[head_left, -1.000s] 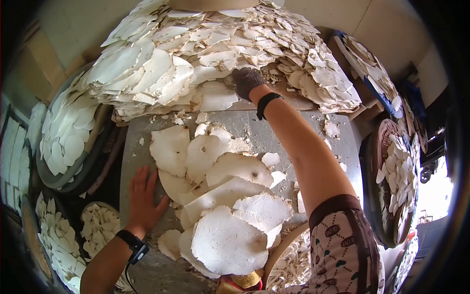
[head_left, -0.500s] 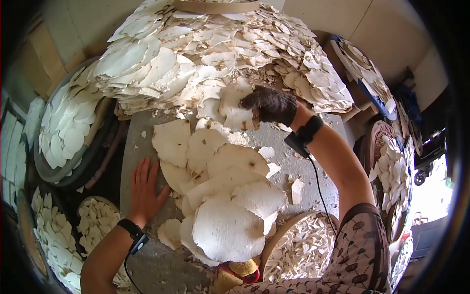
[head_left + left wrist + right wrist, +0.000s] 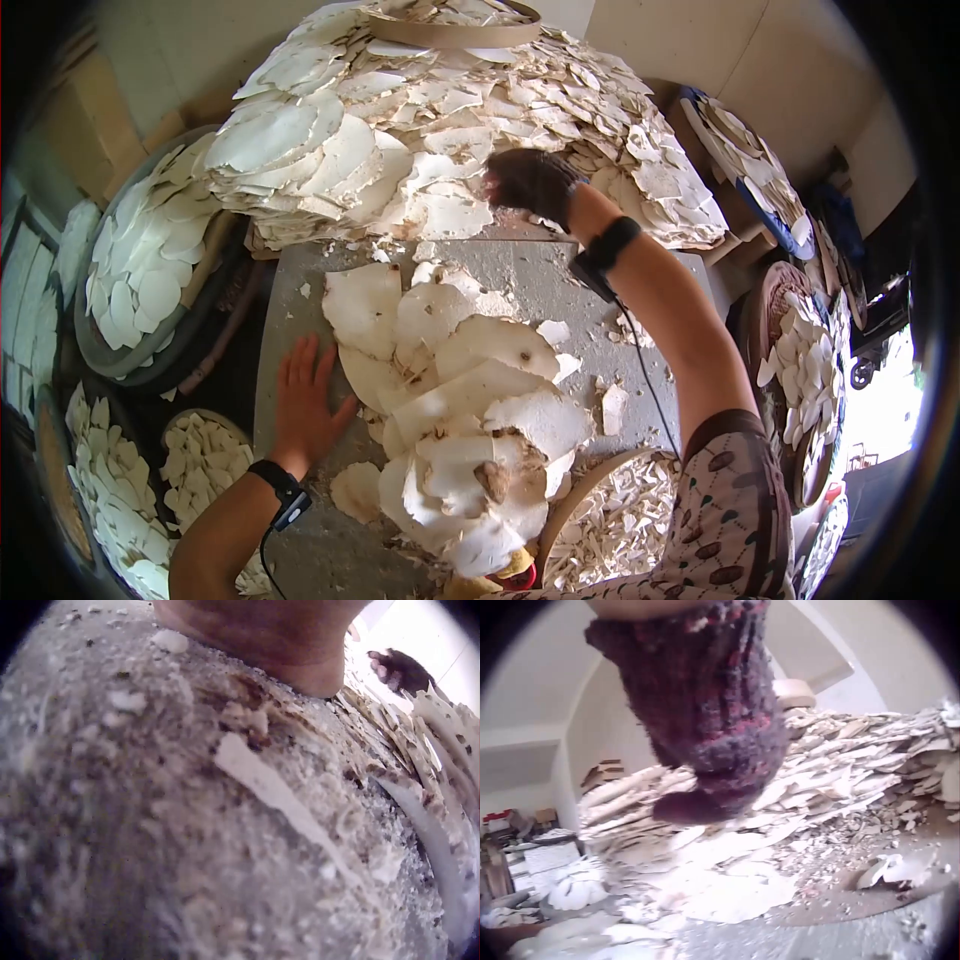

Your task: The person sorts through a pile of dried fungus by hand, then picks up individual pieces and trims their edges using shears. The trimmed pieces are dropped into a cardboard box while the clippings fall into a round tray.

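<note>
My bare left hand (image 3: 308, 405) rests flat on the grey tabletop (image 3: 285, 285), fingers straight, at the left side of a pile of thin white slices (image 3: 420, 385) with rough brownish edges. A brown-stained slice (image 3: 492, 480) lies on the pile's near end. My right hand (image 3: 530, 185), in a dark knitted glove, hovers at the front of a big heap of similar slices (image 3: 440, 125). In the right wrist view the gloved hand (image 3: 712, 742) bends downward over the heap, fingers loosely curled, with no slice showing in them. The left wrist view shows mostly crumbs and the left wrist.
A round tray rim (image 3: 560, 520) encloses small white chips at the near right. Another round tray (image 3: 455, 38) tops the heap. Slice-laden trays (image 3: 100, 335) stand at left, with more at right. Crumbs litter the tabletop, and a cable (image 3: 655, 390) hangs from my right wrist.
The right hand drew a slice off the heap toward me, and a stained slice now lies on the near pile. The gloved hand is back at the heap. My left hand stays put.
</note>
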The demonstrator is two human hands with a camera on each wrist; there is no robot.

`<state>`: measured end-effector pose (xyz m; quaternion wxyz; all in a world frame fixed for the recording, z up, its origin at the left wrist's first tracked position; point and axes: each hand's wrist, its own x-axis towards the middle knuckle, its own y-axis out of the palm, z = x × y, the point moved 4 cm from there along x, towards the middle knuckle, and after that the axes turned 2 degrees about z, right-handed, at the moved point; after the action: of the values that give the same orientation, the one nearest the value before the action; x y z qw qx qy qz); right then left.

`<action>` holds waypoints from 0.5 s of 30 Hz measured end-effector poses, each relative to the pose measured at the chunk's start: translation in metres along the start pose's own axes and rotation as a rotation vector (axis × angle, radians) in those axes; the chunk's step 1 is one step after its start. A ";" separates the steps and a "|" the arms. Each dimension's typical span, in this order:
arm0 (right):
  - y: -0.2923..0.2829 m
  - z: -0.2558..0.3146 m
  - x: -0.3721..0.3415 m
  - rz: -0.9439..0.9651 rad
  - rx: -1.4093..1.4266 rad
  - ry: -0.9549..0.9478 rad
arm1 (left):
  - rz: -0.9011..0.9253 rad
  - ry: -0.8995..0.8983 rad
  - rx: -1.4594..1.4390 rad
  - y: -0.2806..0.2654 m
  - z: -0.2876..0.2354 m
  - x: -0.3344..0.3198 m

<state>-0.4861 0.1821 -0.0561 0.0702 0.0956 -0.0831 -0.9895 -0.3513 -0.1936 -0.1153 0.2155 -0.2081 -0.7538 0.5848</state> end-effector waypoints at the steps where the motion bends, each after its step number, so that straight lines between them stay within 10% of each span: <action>1: -0.018 -0.004 0.020 -0.159 0.075 0.023 | 0.000 -0.001 0.002 0.000 0.000 0.000; 9: -0.081 -0.021 0.151 -0.530 0.114 -0.245 | 0.049 -0.016 0.008 0.001 0.003 0.004; 10: -0.085 -0.027 0.156 -0.623 0.368 -0.063 | 0.050 -0.020 0.014 0.001 0.003 0.004; 15: -0.071 -0.011 0.151 -0.834 -0.081 -0.021 | 0.080 -0.014 0.016 0.002 0.002 0.005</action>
<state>-0.6395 0.2260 -0.1065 -0.3334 0.1080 0.0010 -0.9366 -0.3565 -0.1922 -0.1178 0.1885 -0.2323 -0.7417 0.6003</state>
